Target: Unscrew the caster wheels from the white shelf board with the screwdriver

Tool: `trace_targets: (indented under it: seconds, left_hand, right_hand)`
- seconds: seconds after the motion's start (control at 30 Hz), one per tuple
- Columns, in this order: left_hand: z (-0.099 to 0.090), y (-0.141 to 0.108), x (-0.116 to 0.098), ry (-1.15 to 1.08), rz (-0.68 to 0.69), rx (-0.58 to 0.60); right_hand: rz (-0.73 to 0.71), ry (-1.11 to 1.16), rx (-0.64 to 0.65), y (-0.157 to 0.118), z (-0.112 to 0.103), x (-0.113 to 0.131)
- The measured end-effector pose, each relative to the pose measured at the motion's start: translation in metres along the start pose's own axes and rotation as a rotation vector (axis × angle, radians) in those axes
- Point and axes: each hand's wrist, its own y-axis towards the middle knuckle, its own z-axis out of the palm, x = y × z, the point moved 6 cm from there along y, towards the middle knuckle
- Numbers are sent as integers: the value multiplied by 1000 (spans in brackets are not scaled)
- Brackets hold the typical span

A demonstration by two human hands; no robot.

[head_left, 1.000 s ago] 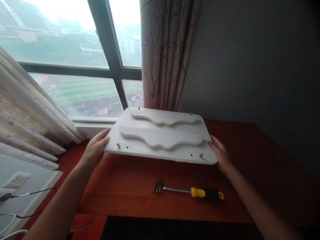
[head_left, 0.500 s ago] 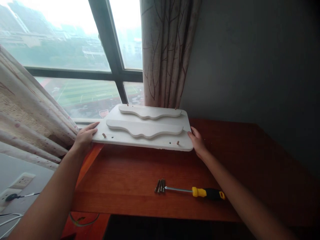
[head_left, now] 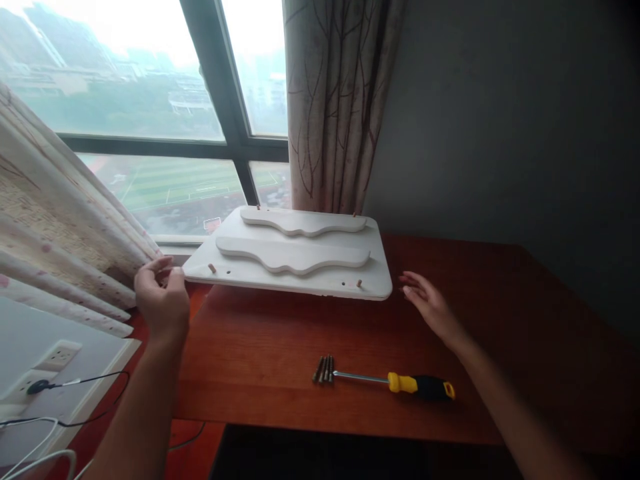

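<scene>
A white board (head_left: 200, 262) with rounded corners lies at the back left of the wooden desk, by the window. Two wavy-edged white slats (head_left: 295, 257) rest on top of it, one behind the other. Short wooden dowels (head_left: 359, 283) stick up near its corners, with small holes beside the front ones. My left hand (head_left: 163, 297) is just off the board's left corner, fingers loosely curled and apart, holding nothing. Off the right edge, my right hand (head_left: 430, 307) is open, its fingers stretched toward the board without touching it.
Several screws (head_left: 323, 369) lie side by side near the desk's front edge, touching or nearly touching the tip of a yellow-and-black screwdriver (head_left: 420, 387). Curtains (head_left: 335, 107) frame the window. Wall sockets (head_left: 57, 357) with a plug and cables are at lower left.
Both hands have let go of the white board's ends and moved outward from it. The board, slats, screws and screwdriver keep their places, with only a slight shift of the view.
</scene>
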Motion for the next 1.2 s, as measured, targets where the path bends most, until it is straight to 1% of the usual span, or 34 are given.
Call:
trace_targets:
  seconds: [0.03,0.07,0.1,0.13,0.17,0.2,0.23,0.3,0.33,0.43,0.57,0.67,0.77,0.83,0.93,1.03,1.2]
  left_hand:
    - [-5,-22,-7,9,35,15]
    - [-5,-46,-14,12,80,99]
    - [0,-71,-24,11,186,244]
    - [7,-99,-35,14,310,414]
    - [15,-127,-43,13,405,601]
    - [22,-153,-49,9,473,770]
    - [28,-176,-52,27,537,908]
    - [37,-211,-59,68,675,1057]
    - [40,-222,-60,92,729,1098]
    - [50,-242,-63,162,824,1134]
    - [58,-252,-64,190,843,1151]
    - [59,-256,-64,205,848,1137]
    - [57,-254,-62,220,855,1120]
    - [55,-247,-61,227,867,1109]
    - [50,-226,-57,243,879,1081]
    - [46,-194,-47,275,859,1040]
    - [41,-139,-18,343,787,954]
  right_hand:
    - [-10,-75,40,-14,-9,0]
    - [-19,-158,92,-29,-16,0]
    - [-33,-239,147,-45,-21,1]
    - [-49,-301,196,-61,-25,2]
    - [-71,-352,240,-76,-28,4]
    - [-92,-399,287,-91,-28,5]
    - [-116,-438,319,-104,-27,7]
    - [-161,-506,370,-125,-22,8]
    - [-184,-532,384,-133,-18,7]
    - [-260,-568,385,-144,-7,5]
    - [-352,-539,340,-145,-2,6]
    - [-386,-533,348,-144,-1,9]
    - [-401,-537,362,-144,3,14]
    - [-408,-530,364,-142,12,18]
    - [-424,-514,373,-134,37,24]
    - [-451,-494,393,-121,71,32]
    - [-500,-488,408,-89,130,49]
